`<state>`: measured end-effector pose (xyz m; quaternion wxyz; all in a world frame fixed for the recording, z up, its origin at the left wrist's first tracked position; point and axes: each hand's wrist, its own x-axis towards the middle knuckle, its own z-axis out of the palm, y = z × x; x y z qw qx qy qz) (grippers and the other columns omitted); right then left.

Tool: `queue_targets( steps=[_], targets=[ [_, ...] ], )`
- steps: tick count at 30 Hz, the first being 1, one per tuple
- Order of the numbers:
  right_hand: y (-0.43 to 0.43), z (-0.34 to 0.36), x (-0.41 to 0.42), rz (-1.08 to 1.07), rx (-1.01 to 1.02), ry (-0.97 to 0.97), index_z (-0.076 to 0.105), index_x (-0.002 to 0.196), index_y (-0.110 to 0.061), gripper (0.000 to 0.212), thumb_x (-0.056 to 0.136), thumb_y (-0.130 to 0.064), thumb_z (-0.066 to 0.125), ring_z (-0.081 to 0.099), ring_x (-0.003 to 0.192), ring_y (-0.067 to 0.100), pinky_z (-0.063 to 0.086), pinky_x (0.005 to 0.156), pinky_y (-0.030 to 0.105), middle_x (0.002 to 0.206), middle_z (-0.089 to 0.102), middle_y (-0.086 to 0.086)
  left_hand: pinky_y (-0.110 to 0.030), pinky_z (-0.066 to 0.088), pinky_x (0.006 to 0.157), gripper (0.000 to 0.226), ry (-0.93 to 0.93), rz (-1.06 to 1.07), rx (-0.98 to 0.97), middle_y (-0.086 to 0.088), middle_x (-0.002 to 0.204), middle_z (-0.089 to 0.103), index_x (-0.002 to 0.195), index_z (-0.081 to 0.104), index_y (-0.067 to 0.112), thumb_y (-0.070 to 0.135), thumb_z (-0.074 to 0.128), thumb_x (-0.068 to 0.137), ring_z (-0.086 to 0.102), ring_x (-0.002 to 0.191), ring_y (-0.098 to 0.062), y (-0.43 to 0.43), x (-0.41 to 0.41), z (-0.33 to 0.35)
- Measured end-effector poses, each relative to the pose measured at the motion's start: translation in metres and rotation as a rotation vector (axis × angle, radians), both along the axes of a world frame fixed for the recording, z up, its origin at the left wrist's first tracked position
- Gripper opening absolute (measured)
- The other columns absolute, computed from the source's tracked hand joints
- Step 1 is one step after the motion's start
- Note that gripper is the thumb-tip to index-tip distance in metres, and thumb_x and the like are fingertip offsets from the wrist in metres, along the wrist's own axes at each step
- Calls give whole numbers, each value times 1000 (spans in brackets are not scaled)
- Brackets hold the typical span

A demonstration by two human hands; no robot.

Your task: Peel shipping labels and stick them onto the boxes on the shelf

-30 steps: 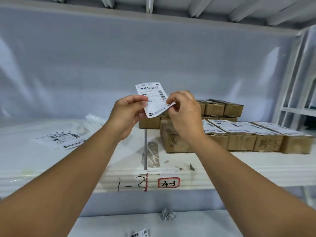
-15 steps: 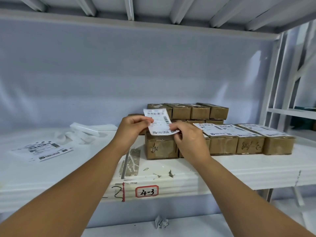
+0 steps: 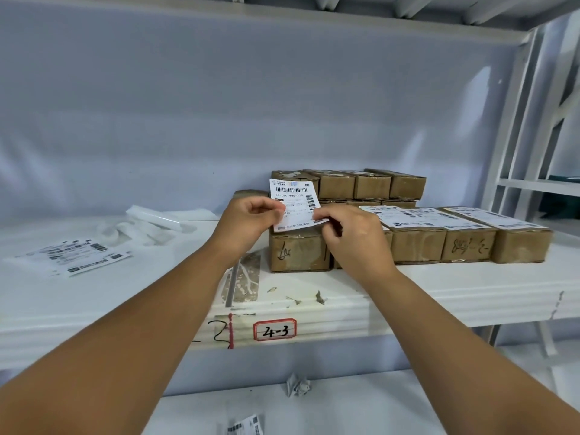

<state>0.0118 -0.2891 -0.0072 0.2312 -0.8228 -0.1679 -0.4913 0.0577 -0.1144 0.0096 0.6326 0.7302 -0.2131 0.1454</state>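
Hands: left hand (image 3: 251,221) and right hand (image 3: 354,237) were raised over the shelf (image 3: 439,306), both grasping one shipping label (image 3: 295,202).
Loose labels (image 3: 75,255): lay flat on the shelf at far left, printed side up.
Foam pieces (image 3: 150,224): white, lay heaped behind the loose labels, well apart from the hands.
Left hand: pinched the left edge of the shipping label, thumb and fingers curled round it.
Shipping label: was held nearly upright, barcode at the top, printed side toward the camera, low over the top of the front-left box (image 3: 298,249); touching or not, could not tell.
Right hand: pinched the lower right corner of the same label, fingers curled.
Front-left box: brown cardboard with a handwritten mark on its front, stood near the shelf edge.
Labelled boxes (image 3: 439,233): stood in a row to the right, white labels on their tops.
Rear boxes (image 3: 361,183): were stacked behind the row.
Shelf tag (image 3: 275,330): read "4-3", red-bordered, on the front lip.
Crumpled paper (image 3: 298,385): lay on the lower shelf.
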Motion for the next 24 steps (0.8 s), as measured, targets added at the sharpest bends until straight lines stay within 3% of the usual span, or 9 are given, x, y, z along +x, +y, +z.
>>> queue_targets(
  steps=[10, 18, 24],
  targets=[
    [0, -2, 1, 4, -12, -6, 73, 83, -6, 19, 77, 5, 58, 68, 82, 20, 42, 77, 14, 88, 73, 6, -32, 51, 91, 14, -33, 33, 65, 0, 100, 70, 82, 70, 24, 10, 68, 83, 65, 97, -16, 1, 2, -3],
    [2, 1, -2, -35, 26, 55, 74, 96, -6, 22, 83, 2, 58, 67, 93, 19, 32, 84, 4, 99, 73, 6, -17, 50, 72, 12, -38, 50, 78, 1, 97, 68, 93, 69, 19, 12, 70, 82, 65, 90, -11, 0, 1, -2],
    [1, 2, -2, -45, 9, 74, 74, 99, -6, 26, 83, 3, 56, 66, 98, 20, 27, 88, 1, 103, 72, 8, -19, 51, 75, 16, -27, 39, 88, -1, 99, 69, 94, 69, 19, 11, 72, 81, 66, 91, -13, -1, 2, -3]
  ],
)
